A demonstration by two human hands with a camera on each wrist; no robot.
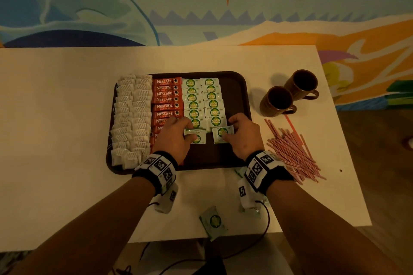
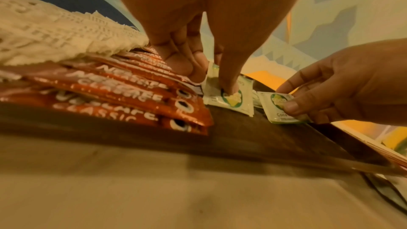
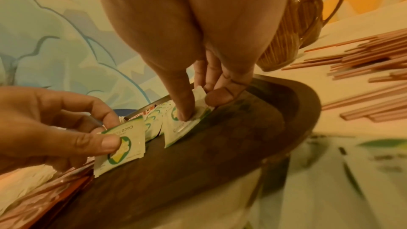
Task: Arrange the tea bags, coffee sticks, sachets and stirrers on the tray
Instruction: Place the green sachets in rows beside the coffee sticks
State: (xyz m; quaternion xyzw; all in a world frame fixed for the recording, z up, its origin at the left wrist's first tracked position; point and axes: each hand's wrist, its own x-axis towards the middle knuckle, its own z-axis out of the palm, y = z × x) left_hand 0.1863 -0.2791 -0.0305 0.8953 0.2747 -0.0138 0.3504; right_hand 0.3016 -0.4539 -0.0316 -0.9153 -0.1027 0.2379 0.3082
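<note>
On the dark brown tray (image 1: 237,87) lie a column of white tea bags (image 1: 131,118), a column of red coffee sticks (image 1: 166,100) and two columns of green-and-white sachets (image 1: 203,100). My left hand (image 1: 190,135) pinches a sachet (image 2: 233,100) between thumb and fingers at the near end of the left sachet column. At the near end of the right column, my right hand (image 1: 226,134) pinches another sachet (image 3: 182,128). Both sachets touch the tray floor. Pink stirrers (image 1: 292,152) lie in a loose heap on the table to the right of the tray.
Two brown mugs (image 1: 277,100) (image 1: 301,83) stand on the table beyond the stirrers. A few loose sachets (image 1: 213,222) lie near the table's front edge, between my forearms. The tray's right strip and near part are bare.
</note>
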